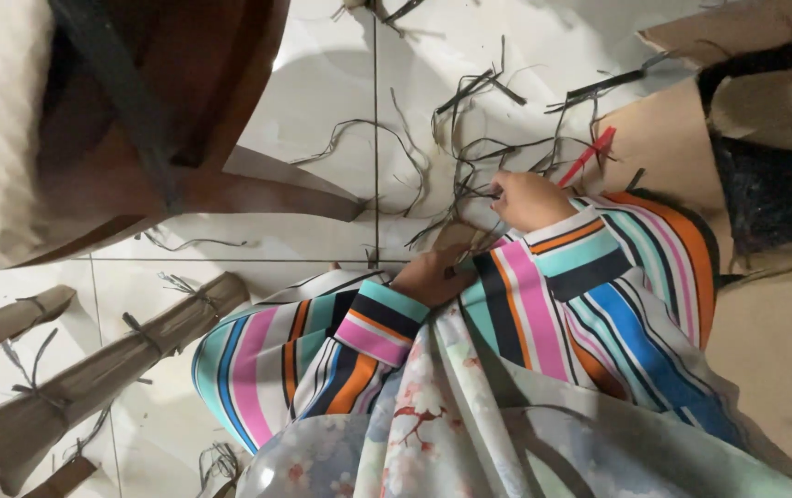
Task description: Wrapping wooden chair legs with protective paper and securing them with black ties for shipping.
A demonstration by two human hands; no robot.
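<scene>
Two hands at a tangle of dark fibre strips on a white tiled floor

Right hand (527,200): fingers curled, pinching dark strips (470,157) that spread over the floor (322,83). Left hand (433,275): partly hidden by a striped sleeve (359,337); grip cannot be told. Red strip (588,155) just beside the right hand, at the cardboard sheet (654,138). Tied brown bundles (101,364) lie well apart, lower left; wooden chair leg (276,192) above them
</scene>
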